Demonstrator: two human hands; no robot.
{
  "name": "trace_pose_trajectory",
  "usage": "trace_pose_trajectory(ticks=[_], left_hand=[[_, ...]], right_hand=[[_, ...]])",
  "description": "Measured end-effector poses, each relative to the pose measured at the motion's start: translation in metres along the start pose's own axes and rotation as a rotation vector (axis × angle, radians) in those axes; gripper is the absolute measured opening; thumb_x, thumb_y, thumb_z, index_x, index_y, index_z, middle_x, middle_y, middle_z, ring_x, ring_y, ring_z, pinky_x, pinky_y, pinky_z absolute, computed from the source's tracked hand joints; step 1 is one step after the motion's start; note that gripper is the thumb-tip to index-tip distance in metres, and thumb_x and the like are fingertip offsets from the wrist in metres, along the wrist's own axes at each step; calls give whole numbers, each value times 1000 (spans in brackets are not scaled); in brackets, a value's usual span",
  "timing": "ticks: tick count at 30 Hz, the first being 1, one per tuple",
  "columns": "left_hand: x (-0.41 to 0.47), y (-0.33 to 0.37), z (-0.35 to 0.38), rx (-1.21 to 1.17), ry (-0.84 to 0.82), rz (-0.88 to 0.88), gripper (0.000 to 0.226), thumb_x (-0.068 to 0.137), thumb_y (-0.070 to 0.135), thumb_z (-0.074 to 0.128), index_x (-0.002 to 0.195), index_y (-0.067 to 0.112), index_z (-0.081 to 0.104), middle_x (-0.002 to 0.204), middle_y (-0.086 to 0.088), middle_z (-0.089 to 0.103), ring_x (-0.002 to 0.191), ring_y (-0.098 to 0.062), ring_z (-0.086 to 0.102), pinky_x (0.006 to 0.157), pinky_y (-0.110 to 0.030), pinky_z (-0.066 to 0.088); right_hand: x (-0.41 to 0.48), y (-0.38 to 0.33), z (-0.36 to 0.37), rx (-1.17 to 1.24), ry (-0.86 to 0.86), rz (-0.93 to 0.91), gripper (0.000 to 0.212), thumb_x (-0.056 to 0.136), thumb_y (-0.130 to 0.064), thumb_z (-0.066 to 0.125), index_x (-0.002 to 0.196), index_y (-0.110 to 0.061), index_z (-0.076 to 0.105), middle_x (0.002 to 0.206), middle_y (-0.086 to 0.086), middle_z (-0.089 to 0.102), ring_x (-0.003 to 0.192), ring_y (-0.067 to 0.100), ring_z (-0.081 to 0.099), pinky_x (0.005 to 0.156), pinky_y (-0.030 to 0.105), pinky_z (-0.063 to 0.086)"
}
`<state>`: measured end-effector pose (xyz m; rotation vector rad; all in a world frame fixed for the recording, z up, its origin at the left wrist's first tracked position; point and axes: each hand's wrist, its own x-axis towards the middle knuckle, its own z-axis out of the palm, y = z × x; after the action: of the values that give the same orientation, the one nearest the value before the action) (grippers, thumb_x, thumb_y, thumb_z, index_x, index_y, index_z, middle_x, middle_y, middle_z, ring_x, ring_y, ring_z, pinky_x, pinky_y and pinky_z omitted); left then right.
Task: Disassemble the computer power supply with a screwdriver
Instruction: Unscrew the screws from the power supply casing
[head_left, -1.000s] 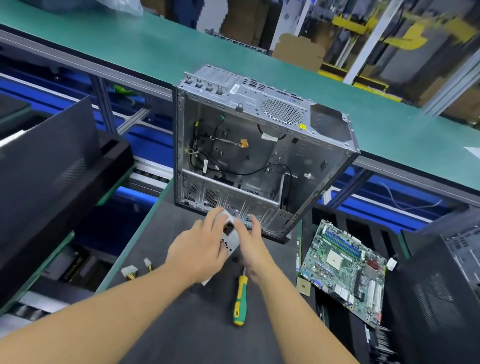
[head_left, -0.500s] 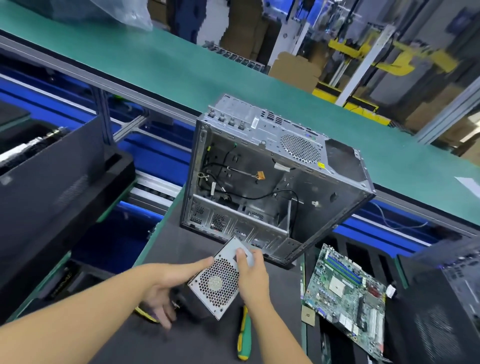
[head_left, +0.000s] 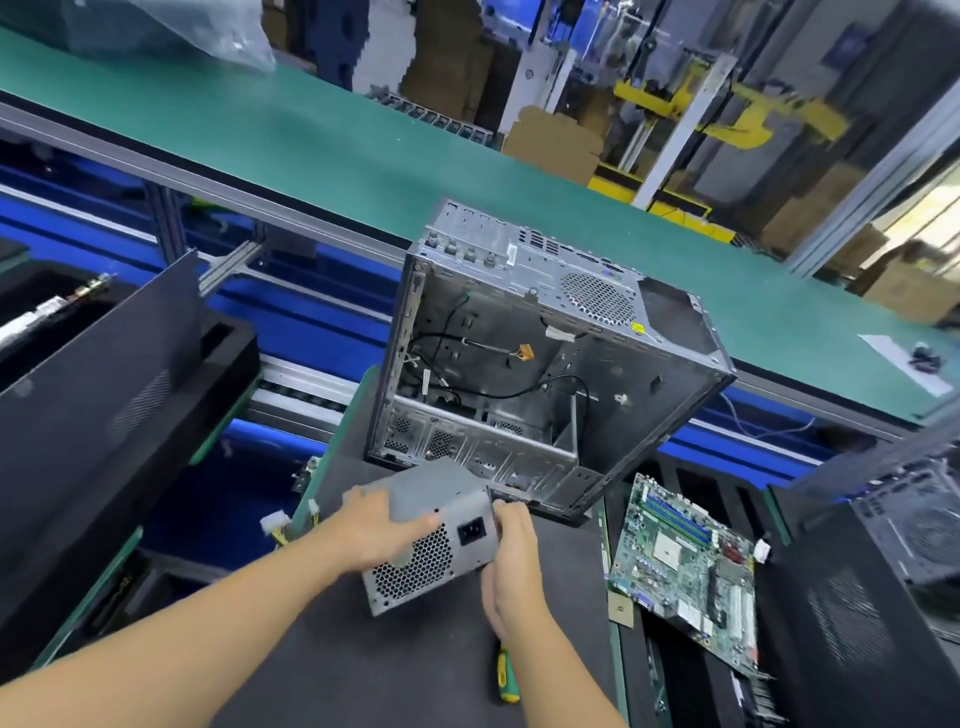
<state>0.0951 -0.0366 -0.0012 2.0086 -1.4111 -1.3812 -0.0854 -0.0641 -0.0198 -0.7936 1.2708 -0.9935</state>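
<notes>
A grey metal power supply (head_left: 441, 512) with a honeycomb fan grille and a black mains socket sits on the dark work mat (head_left: 415, 665), just in front of the open computer case (head_left: 524, 364). My left hand (head_left: 382, 527) grips its left side, thumb across the grille face. My right hand (head_left: 511, 561) holds its right edge beside the socket. A yellow and green screwdriver (head_left: 506, 675) lies on the mat under my right forearm, partly hidden. White connectors (head_left: 275, 522) on yellow wires hang off the mat's left edge.
A green motherboard (head_left: 685, 556) rests in a slotted rack to the right. Black foam trays and panels (head_left: 104, 405) stand at the left, another dark case (head_left: 904, 525) at the far right. A green conveyor belt (head_left: 363, 150) runs behind the case.
The power supply has been turned between my hands: the fan grille faced up half a second ago, and the socket face now points toward me. My left hand moved from beneath onto its left side.
</notes>
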Motion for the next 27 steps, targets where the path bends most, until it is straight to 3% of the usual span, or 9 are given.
trace_pose_trajectory(ticks=[3, 6, 9, 11, 15, 18, 20, 22, 27], left_hand=[[-5, -8, 8, 295, 16, 87, 95, 90, 69, 48, 157, 12, 12, 165, -10, 1, 146, -28, 29, 116, -39, 31], [-16, -16, 26, 504, -53, 132, 101, 84, 67, 57, 157, 22, 3, 164, -4, -20, 141, -32, 38, 109, -40, 38], [-26, -21, 46, 722, -55, 125, 107, 68, 64, 72, 148, 24, 12, 161, -8, -15, 122, -37, 51, 90, -40, 47], [-28, -22, 51, 816, -23, 108, 114, 60, 73, 71, 147, 29, 13, 160, -8, -10, 125, -37, 44, 93, -43, 44], [-14, -21, 42, 929, 79, 139, 135, 53, 94, 51, 157, 30, -7, 162, -8, -24, 147, -45, -15, 117, -60, 7], [-3, -26, 43, 829, 58, 156, 139, 56, 98, 42, 156, 21, -17, 159, -11, -32, 145, -38, -30, 121, -54, -8], [0, -35, 52, 826, 73, 182, 137, 58, 99, 31, 155, 16, -20, 160, -13, -30, 145, -38, -30, 121, -53, -8], [3, -43, 60, 817, 126, 208, 133, 60, 98, 22, 155, 14, -18, 162, -12, -23, 147, -37, -26, 121, -52, -4], [9, -50, 61, 799, 134, 254, 133, 58, 99, 18, 156, 14, -12, 161, -7, -8, 147, -35, -8, 115, -50, 19]], right_hand=[[-3, 4, -9, -250, 68, 39, 27, 90, -43, 49, 78, -19, 51, 82, -4, 62, 78, 14, 58, 77, 35, 45], [-5, -6, -24, -631, 57, 101, 33, 93, -51, 41, 85, -24, 58, 91, -9, 62, 83, 6, 56, 73, 31, 42], [-4, -12, -32, -933, -91, 218, 28, 84, -45, 48, 85, -18, 51, 87, 0, 56, 72, 12, 50, 60, 29, 37], [-3, -9, -30, -1113, -195, 261, 27, 82, -40, 50, 94, -17, 45, 92, 0, 53, 74, 13, 48, 58, 27, 35], [5, 1, -13, -1176, -155, 142, 57, 92, -48, 46, 137, -16, 30, 136, 7, 41, 122, 27, 47, 94, 38, 43], [5, 16, 5, -1213, -117, 7, 70, 96, -52, 39, 153, -22, 12, 156, 9, 18, 139, 34, 28, 111, 46, 30], [-2, 35, 12, -1367, -110, -80, 72, 97, -55, 34, 155, -27, 3, 159, 7, 9, 138, 34, 27, 108, 45, 34], [-7, 51, 11, -1499, -12, -212, 72, 95, -60, 29, 155, -31, -1, 154, 5, 15, 131, 28, 33, 98, 42, 42], [-1, 59, 6, -1484, 44, -288, 74, 91, -63, 29, 153, -34, 0, 146, -1, 24, 126, 22, 36, 91, 39, 46]])
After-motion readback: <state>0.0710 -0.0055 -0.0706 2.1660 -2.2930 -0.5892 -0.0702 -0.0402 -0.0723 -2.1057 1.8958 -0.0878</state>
